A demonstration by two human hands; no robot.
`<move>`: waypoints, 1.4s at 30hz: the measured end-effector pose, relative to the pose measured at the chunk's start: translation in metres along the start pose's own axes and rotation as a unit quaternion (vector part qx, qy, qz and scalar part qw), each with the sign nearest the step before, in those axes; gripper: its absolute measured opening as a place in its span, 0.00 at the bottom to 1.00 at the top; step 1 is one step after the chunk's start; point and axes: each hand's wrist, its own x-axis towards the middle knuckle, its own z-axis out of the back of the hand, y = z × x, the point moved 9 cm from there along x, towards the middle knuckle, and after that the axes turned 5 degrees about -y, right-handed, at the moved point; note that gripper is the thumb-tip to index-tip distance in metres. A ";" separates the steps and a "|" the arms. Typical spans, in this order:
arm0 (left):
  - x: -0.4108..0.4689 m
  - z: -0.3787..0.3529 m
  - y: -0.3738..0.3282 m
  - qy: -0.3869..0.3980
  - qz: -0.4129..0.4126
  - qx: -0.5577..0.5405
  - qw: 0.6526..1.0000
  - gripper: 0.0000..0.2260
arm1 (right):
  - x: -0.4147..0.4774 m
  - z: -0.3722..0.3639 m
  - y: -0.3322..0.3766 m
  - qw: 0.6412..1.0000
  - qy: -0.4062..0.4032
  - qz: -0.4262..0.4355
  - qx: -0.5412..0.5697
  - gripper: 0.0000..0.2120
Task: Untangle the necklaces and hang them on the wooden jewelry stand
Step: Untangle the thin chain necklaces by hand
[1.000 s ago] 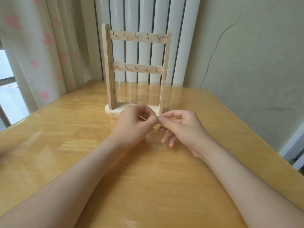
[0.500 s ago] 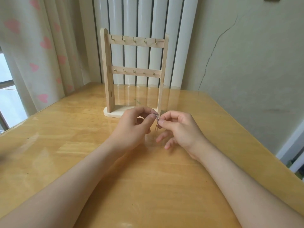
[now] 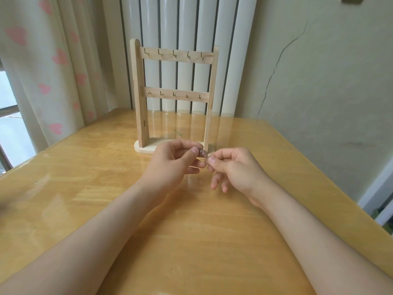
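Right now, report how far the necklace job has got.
Done: nothing; every hook on the wooden jewelry stand is bare. In hand: left hand and right hand pinch a small tangled necklace clump between them, before the stand's base. Left: untangling, then hanging.

Item 1: table (image 3: pixel 85 188). Light glossy wood with plank grain; top looks to me like it has a clear cover sheet. I note window glare towards left edge and pale stripes mirrored near far edge.
Item 2: wooden jewelry stand (image 3: pixel 176 98). Upright, rounded base flat on table, near far edge, roughly midway along it. Two posts, two crossbars, five brass hooks (image 3: pixel 174 53) per bar.
Item 3: small dark mark (image 3: pixel 176 132) on surface between posts; I cannot tell what.
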 end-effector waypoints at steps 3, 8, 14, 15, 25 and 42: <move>0.002 -0.002 0.002 0.007 0.007 -0.015 1.000 0.07 | 0.000 -0.004 -0.001 1.000 0.013 0.004 0.003 0.10; 0.004 0.000 0.005 0.001 0.000 0.034 0.999 0.07 | 0.000 0.006 0.004 0.992 -0.064 0.074 -0.083 0.06; 0.003 0.000 0.005 -0.003 -0.011 0.101 0.995 0.07 | -0.004 0.010 0.012 0.990 -0.079 0.105 -0.057 0.03; 0.003 0.000 0.005 -0.003 -0.015 0.110 0.994 0.07 | -0.004 0.009 0.012 0.990 -0.077 0.102 -0.061 0.03; 0.002 -0.011 0.009 0.053 0.012 0.049 0.997 0.10 | 0.008 0.001 0.000 0.990 -0.040 0.067 -0.120 0.11; 0.009 -0.010 0.011 0.026 0.011 0.064 0.998 0.06 | -0.004 0.001 0.014 0.958 -0.027 0.098 -0.267 0.09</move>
